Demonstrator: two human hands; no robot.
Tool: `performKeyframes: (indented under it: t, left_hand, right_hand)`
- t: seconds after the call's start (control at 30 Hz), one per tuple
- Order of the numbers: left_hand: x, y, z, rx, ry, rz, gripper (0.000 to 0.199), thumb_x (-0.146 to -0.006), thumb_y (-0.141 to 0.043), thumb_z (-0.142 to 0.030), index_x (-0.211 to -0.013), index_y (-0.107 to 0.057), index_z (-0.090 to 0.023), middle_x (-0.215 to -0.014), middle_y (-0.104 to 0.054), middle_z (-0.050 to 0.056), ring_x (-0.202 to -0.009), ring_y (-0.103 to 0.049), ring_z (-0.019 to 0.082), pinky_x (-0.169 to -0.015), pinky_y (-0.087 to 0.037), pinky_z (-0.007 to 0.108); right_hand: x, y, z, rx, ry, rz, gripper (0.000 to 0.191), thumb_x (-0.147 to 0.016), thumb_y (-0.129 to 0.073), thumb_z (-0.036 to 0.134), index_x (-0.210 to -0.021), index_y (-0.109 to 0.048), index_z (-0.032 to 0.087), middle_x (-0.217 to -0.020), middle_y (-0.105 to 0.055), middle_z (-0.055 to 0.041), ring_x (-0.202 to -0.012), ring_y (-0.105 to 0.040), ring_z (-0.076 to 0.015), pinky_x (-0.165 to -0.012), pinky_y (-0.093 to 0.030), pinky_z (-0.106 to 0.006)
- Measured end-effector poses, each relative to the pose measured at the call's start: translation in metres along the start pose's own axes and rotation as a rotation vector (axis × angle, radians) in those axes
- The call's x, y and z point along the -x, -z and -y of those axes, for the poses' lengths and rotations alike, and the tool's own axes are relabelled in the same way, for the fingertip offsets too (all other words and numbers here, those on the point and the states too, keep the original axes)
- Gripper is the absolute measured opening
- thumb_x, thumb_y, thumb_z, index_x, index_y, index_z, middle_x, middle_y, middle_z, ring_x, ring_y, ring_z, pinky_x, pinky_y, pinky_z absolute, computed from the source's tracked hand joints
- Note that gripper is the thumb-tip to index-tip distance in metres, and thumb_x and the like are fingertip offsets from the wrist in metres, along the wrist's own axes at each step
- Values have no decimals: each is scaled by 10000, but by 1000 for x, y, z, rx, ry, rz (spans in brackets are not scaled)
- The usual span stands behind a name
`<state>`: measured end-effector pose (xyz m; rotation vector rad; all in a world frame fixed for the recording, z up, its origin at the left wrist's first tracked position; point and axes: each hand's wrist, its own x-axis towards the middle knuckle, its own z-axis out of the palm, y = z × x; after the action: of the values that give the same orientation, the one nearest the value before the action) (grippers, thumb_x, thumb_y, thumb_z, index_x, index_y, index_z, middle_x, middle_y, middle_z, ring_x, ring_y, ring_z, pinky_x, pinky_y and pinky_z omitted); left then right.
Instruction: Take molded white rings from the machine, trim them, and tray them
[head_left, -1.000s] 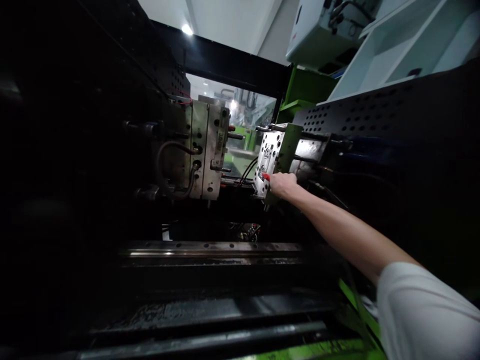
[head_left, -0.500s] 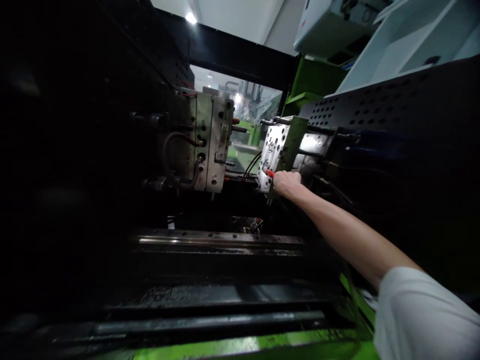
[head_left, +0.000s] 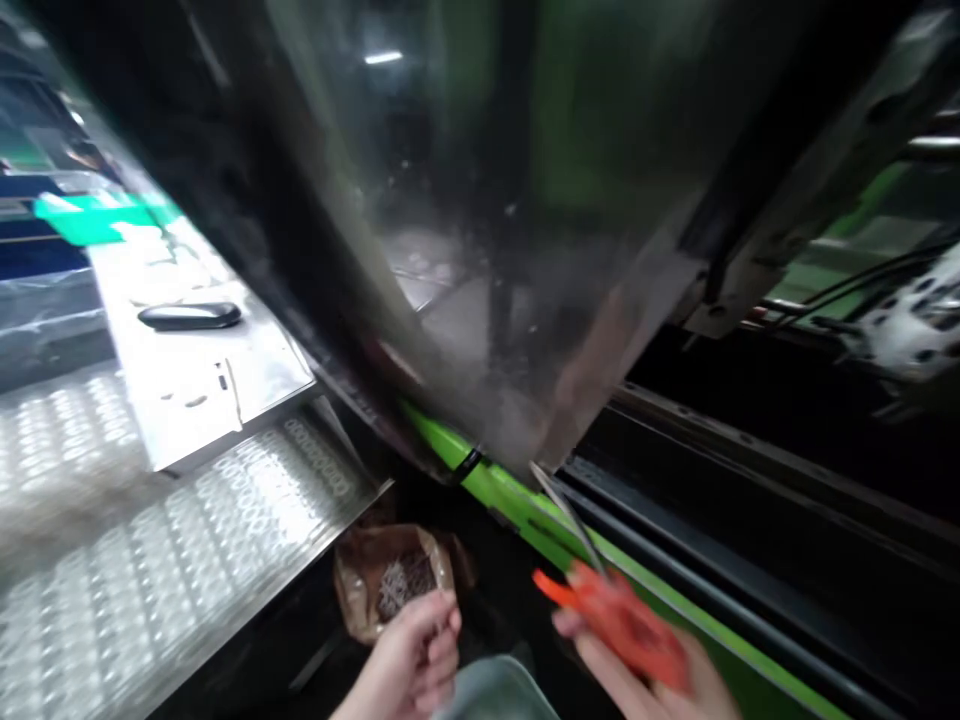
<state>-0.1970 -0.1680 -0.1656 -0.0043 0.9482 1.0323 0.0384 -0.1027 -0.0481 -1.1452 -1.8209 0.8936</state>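
Observation:
My right hand (head_left: 645, 665) is at the lower right, wrapped round an orange-handled tool (head_left: 634, 625) with a long, thin metal tip. The tip points up and left, in front of the green machine edge (head_left: 517, 505); motion blurs the tool, so its kind is unclear. Low in the middle, my left hand (head_left: 416, 655) is closed, thumb against curled fingers. Whatever it may hold is hidden. Just beyond it, on the floor side, stands an open brown bag (head_left: 356, 590) with small pale and brown pieces inside.
A transparent machine door (head_left: 465, 230) rises ahead. To the left, a white board (head_left: 262, 370) carries a dark elongated object (head_left: 191, 316), beside clear trays (head_left: 247, 500) with rows of rounded pockets. A green tray (head_left: 97, 220) sits farther back. A metal mould (head_left: 915, 320) shows at far right.
My view has swung left and down, away from the mould halves. My right hand, which was reaching to the right mould half, is back near my body with the tool. My left hand has appeared.

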Motion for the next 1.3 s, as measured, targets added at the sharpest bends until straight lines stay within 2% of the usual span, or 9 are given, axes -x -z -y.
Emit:
performKeyframes:
  t: [0.13, 0.23, 0.3, 0.4, 0.5, 0.67, 0.77, 0.93, 1.3]
  left_hand:
    - [57, -11, -54, 461, -108, 157, 207, -964, -640, -223, -806, -630, -89, -621, -457, -22, -430, -408, 52, -362, -265, 134]
    - [79, -21, -77, 518, -233, 174, 456, -1098, -349, -333, -1040, -702, -50, -874, -701, 140, -739, -715, 203, -588, -598, 268]
    - [87, -24, -82, 536, -283, 248, 572, -1102, -326, -466, -1251, -665, -29, -1164, -723, 219, -1052, -730, 311, -856, -649, 429]
    - [93, -24, -81, 540, -326, 419, 730, -1075, -334, -605, -1430, -545, -3, -1440, -582, 256, -1336, -582, 376, -1051, -571, 519]
    - [94, -23, -78, 543, -304, 503, 801, -1061, -321, -655, -1489, -477, 4, -1538, -474, 263, -1450, -454, 394, -1137, -497, 555]
    - [85, -33, -80, 540, -233, 586, 786, -1069, -291, -649, -1465, -509, -6, -1535, -479, 253, -1450, -463, 368, -1094, -539, 489]
    - [79, -41, -81, 528, -193, 623, 790, -1069, -289, -647, -1437, -543, 4, -1523, -491, 260, -1456, -455, 366, -1162, -479, 486]
    - [69, -50, -77, 491, -159, 618, 786, -1070, -290, -640, -1341, -634, 13, -1460, -559, 262, -1431, -488, 362, -1214, -409, 430]
    - [49, -56, -70, 495, -57, 619, 736, -1082, -289, -597, -1293, -672, -5, -1407, -616, 235, -1412, -513, 355, -1201, -424, 431]
  right_hand:
    - [-81, -110, -12, 41, 33, 69, 274, -985, -561, 300, -1206, -700, 216, -1037, -765, -63, -940, -729, -210, -930, -572, -312]
    - [-130, -153, -47, 151, -122, 85, 399, -864, -560, 137, -1240, -680, 190, -1045, -766, -63, -974, -717, -234, -944, -548, -329]
    - [-134, -164, -72, 197, -187, 87, 389, -817, -567, 113, -1179, -702, 155, -1045, -757, -99, -988, -708, -268, -946, -543, -367]
    - [-105, -154, -88, 242, -219, 73, 382, -811, -590, 105, -1179, -691, 92, -1139, -722, -175, -1029, -693, -303, -978, -533, -432]
    - [-55, -123, -53, 182, -191, 100, 246, -908, -614, 183, -1129, -700, 117, -1054, -739, -126, -900, -713, -235, -854, -584, -362]
    - [2, -88, 59, 136, 515, 249, 277, -931, -653, 49, -1182, -711, 149, -1046, -715, -63, -936, -653, -166, -853, -550, -311]
    - [2, -88, 86, 334, 698, 317, 307, -925, -649, 13, -1215, -698, 97, -1080, -710, -92, -965, -628, -203, -856, -525, -375]
    - [-11, -90, 74, 447, 603, 438, 203, -1007, -563, 96, -1118, -730, 128, -1014, -688, -74, -918, -599, -202, -814, -499, -393]
    - [-12, -77, 68, 328, 452, 368, 164, -1016, -562, 113, -1068, -716, 135, -1077, -721, -81, -1014, -658, -206, -940, -561, -392]
